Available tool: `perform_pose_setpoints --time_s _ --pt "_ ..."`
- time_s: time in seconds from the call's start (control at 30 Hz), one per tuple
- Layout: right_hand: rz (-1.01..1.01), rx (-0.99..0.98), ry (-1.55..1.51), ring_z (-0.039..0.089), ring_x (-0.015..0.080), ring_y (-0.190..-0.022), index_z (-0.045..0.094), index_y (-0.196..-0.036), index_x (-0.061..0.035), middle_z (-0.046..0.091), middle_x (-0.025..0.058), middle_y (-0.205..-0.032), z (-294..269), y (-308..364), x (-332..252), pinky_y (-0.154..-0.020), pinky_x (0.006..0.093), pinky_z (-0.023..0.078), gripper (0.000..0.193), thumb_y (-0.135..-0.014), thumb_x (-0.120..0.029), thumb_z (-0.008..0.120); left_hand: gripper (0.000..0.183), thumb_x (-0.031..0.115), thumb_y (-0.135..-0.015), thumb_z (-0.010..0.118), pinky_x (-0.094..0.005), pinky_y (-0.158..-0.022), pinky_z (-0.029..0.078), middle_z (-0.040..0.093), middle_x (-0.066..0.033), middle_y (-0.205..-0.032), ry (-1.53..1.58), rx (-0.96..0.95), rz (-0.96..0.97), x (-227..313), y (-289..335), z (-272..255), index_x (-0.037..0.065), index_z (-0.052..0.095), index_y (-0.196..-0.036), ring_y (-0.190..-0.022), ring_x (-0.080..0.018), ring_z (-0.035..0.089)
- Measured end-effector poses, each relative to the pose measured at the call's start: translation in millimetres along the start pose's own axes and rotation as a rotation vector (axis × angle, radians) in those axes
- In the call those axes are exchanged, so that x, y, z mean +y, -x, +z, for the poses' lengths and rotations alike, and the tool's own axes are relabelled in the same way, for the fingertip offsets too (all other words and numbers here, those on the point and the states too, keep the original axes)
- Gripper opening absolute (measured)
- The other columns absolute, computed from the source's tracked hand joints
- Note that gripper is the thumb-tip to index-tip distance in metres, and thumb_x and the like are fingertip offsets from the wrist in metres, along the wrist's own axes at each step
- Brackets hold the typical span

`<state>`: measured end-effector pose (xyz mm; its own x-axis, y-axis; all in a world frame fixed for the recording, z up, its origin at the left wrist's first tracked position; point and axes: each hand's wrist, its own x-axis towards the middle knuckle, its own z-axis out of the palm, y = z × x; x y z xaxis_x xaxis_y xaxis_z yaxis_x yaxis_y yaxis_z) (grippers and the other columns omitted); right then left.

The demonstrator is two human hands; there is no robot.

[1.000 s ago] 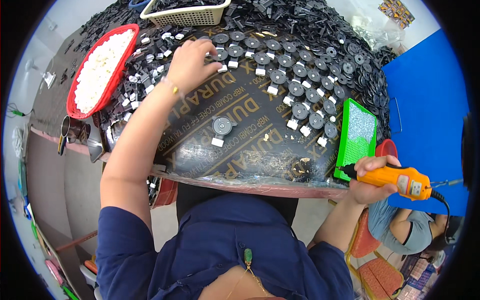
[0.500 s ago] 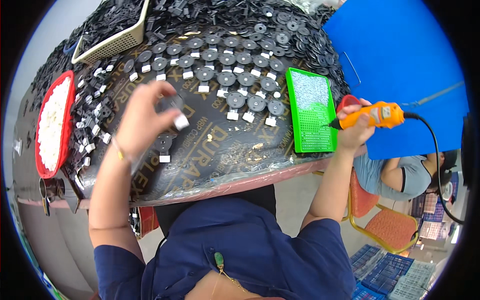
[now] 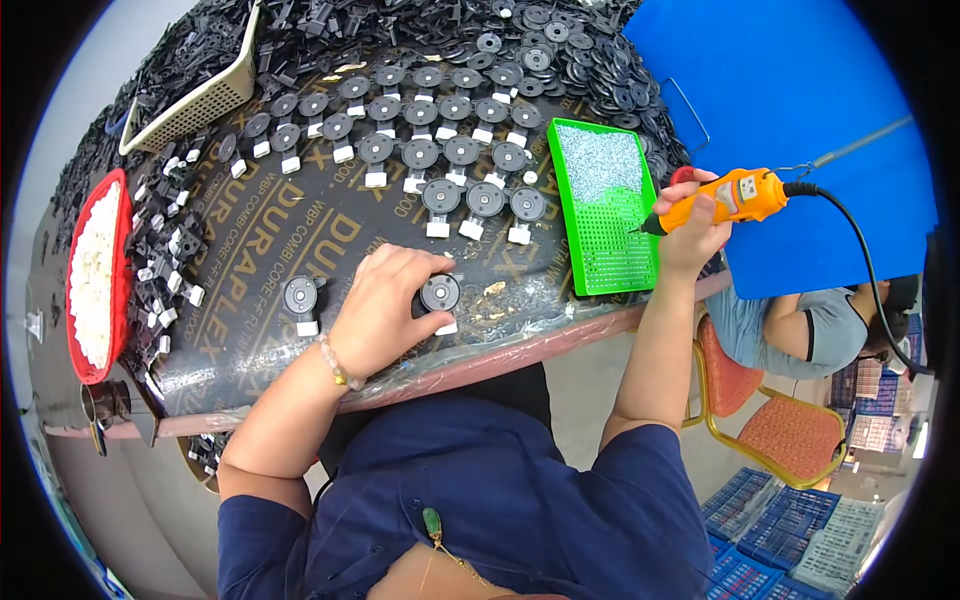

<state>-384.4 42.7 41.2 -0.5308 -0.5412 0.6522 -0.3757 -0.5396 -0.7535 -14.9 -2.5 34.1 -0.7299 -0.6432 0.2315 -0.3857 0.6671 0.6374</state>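
My left hand [image 3: 378, 308] is low over the near part of the table, thumb and forefinger curled around a black disc part [image 3: 440, 291] with a white block at its lower side. The disc's flat face points up. A similar disc part [image 3: 300, 296] lies alone to the left of this hand. My right hand [image 3: 690, 238] grips an orange electric screwdriver [image 3: 735, 199] with a black nose. Its thin bit points left, over the green tray [image 3: 562, 215], which has small silvery screws [image 3: 600, 160] heaped at its far end and rows of holes nearer me.
Rows of black disc parts with white blocks [image 3: 484, 200] cover the table's middle. Black parts [image 3: 330, 30] pile up behind, beside a cream basket [image 3: 195, 112]. A red tray of white pieces [image 3: 122, 270] stands left. The screwdriver's cord [image 3: 868, 245] hangs right; another person [image 3: 815, 330] sits beyond.
My left hand has come down and to the right, bringing the disc part from mid-air to the table's near side. My right hand still holds the screwdriver by the green tray.
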Motion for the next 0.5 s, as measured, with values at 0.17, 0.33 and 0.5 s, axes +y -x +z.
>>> perform_pose_setpoints --time_s 0.17,0.33,0.5 --pt "-0.008 0.048 -0.005 0.054 0.0177 -0.056 0.045 -0.116 0.0039 0.061 0.011 -0.074 -1.4 -1.6 -13.4 -0.053 0.0295 0.047 0.065 -0.091 -0.053 0.062 0.051 0.021 -0.068 0.083 -0.0401 -0.093 0.042 0.065 -0.008 -0.11 0.017 0.086 0.008 -5.8 4.3 2.6 0.008 0.063 -0.113 -0.106 -0.0292 0.056" --pt "-0.01 0.011 -0.135 0.054 0.0181 -0.055 0.045 -0.119 0.0 0.061 0.0104 -0.075 36.2 14.8 -62.8 -0.053 0.0293 0.046 0.072 -0.087 -0.063 0.06 0.046 0.024 -0.069 0.083 -0.0401 -0.094 0.041 0.065 -0.0057 -0.111 0.003 0.066 -0.014 -11.0 6.7 6.9 0.01 0.066 -0.109 -0.107 -0.027 0.056" --pt "-0.013 -0.404 -0.645 0.057 0.0183 -0.056 0.045 -0.123 -0.0063 0.063 0.012 -0.079 109.9 59.1 -87.5 -0.052 0.0319 0.049 0.077 -0.084 -0.072 0.055 0.04 0.023 -0.072 0.081 -0.0385 -0.092 0.042 0.063 -0.0034 -0.113 0.039 0.196 0.074 -10.4 7.2 7.9 0.01 0.069 -0.108 -0.105 -0.0246 0.055"
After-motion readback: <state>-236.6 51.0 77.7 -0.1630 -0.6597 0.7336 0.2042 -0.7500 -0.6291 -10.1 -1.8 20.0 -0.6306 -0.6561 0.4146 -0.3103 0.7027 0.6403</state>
